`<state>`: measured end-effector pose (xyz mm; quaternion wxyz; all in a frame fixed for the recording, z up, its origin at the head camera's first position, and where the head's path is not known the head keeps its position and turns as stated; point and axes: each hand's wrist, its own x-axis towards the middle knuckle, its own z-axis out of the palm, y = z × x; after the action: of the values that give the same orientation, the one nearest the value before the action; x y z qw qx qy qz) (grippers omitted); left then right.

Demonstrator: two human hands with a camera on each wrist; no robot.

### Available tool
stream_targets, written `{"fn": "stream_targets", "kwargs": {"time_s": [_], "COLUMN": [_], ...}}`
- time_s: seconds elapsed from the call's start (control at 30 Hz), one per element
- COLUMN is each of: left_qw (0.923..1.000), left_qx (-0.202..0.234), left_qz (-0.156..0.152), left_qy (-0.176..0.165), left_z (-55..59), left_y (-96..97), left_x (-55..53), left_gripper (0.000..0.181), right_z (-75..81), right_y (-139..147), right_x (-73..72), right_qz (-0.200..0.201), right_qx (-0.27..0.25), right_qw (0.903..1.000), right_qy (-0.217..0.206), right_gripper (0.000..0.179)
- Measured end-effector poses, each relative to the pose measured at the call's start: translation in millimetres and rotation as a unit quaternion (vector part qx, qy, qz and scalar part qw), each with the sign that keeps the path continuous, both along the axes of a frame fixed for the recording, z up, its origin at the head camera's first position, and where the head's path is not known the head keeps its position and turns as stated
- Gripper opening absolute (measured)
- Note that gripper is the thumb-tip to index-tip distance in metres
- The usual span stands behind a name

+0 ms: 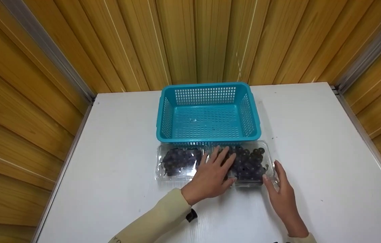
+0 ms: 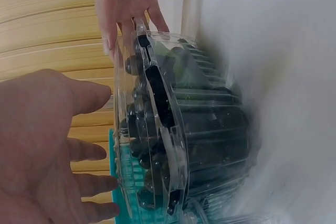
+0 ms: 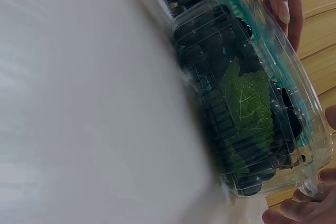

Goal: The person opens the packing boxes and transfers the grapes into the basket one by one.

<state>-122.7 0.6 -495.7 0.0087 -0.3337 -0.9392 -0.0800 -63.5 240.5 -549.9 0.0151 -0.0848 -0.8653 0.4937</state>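
Observation:
Two clear plastic clamshells of dark grapes sit side by side on the white table. My left hand lies over the inner side of the right clamshell, its fingers spread and fairly straight across the lid. The left clamshell is just beside that hand. At the right clamshell's outer end, my right hand holds the corner, thumb on one side and fingers on the other. A green leaf shows through the right clamshell's wall in the right wrist view. Its lid appears down over the grapes.
An empty turquoise basket with a perforated wall stands right behind both clamshells. The white table stretches out on either side. Wood-patterned panels enclose it at the back and sides.

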Motion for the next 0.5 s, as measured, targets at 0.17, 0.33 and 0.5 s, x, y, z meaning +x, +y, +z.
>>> {"fn": "stream_targets", "kwargs": {"time_s": [0.17, 0.33, 0.5], "left_qw": [1.0, 1.0, 1.0], "left_qx": [-0.003, -0.005, -0.007], "left_qz": [-0.003, -0.005, -0.005], "left_qy": [0.002, 0.005, 0.004], "left_z": [0.1, -3.5, -6.7], "left_y": [0.7, 2.3, 4.0], "left_x": [0.5, -0.6, -0.9], "left_gripper": [0.07, 0.072, 0.077], "right_z": [-3.3, -2.4, -3.3], "right_y": [-0.5, -1.6, -1.9], "right_x": [1.1, 2.2, 2.3], "right_qz": [-0.008, -0.012, -0.018], "right_qx": [-0.009, -0.014, -0.021], "right_qw": [0.9999, 0.9998, 0.9996], "right_qy": [0.007, -0.001, -0.011], "right_gripper": [0.071, 0.072, 0.073]}}
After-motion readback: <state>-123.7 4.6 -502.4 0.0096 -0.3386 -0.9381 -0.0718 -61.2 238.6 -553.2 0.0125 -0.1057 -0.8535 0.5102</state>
